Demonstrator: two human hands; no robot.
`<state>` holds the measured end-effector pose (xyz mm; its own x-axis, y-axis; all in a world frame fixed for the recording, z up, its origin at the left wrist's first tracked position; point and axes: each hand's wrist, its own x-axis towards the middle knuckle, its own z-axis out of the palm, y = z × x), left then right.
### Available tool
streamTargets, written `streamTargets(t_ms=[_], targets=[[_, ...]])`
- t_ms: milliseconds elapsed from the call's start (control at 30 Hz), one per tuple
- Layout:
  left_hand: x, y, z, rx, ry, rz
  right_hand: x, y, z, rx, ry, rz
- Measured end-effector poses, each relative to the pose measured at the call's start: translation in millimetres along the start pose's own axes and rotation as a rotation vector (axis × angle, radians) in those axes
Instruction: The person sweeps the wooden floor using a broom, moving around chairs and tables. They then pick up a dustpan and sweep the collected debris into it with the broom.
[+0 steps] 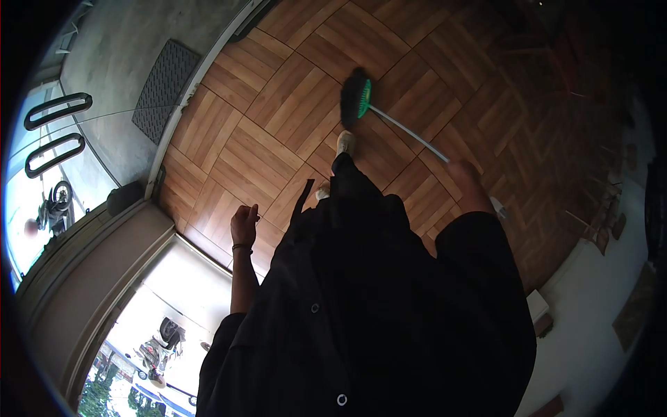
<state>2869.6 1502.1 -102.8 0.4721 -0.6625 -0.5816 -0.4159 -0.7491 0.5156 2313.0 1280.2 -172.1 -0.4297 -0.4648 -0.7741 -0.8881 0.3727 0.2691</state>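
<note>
Black-bristled broom (356, 97) with green head and thin silver handle touches the brown wooden parquet floor (278, 104) just beyond the pale shoe (344, 142), right hand (467, 185) closed on its handle, left hand (243, 224) half-curled and empty: seemingly mid-sweep, the next stroke needs steady downward pressure.

Right hand (467, 182) gripping broom (356, 97), wooden floor (278, 118)

The broom (356, 97) in my right hand (467, 182) has black bristles, a bright green head and a pale silvery handle. The floor (278, 139) is warm brown wood, in squares of planks that alternate direction. My coat (375, 299) is black with small pale buttons; my shoe (345, 142) is cream. A dark band (241, 247) circles my left wrist. The doormat (165, 89) is dark grey with a fine grid.
</note>
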Motion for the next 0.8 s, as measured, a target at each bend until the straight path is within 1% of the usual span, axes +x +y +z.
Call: streamTargets(t_ms=[33,67,133,233,333,433,467,567,633,700,767,800], targets=[[13,8,-2,0.006,0.013,0.026,14,39,-16,-0.003,0.068,-0.083],[24,19,-3,0.004,0.02,0.054,46,77,-23,-0.136,0.132,-0.05],[40,38,-4,0.002,0.032,0.114,62,114,-58,-0.208,0.184,0.096],[58,55,-1,0.017,0.015,0.145,32,97,-112,-0.329,0.232,0.22],[63,70,-4,0.062,0.025,0.116,57,71,-118,-0.496,0.299,0.423],[72,72,-13,0.041,0.019,0.029,78,70,-134,-0.539,0.375,0.234],[79,65,-12,0.005,0.026,0.002,8,25,-167,-0.554,0.299,0.116],[103,55,-15,-0.059,0.009,-0.083,-22,-47,-204,-0.603,0.248,-0.102],[124,57,-20,-0.071,0.026,-0.076,-45,-113,-221,-0.548,0.25,-0.218],[149,63,-30,-0.054,0.017,-0.05,-85,-197,-238,-0.395,0.234,-0.281],[180,73,-46,-0.041,0.026,-0.017,-47,-267,-229,-0.463,0.094,-0.365],[197,74,-53,-0.042,0.028,-0.002,-52,-305,-228,-0.416,0.11,-0.423]])
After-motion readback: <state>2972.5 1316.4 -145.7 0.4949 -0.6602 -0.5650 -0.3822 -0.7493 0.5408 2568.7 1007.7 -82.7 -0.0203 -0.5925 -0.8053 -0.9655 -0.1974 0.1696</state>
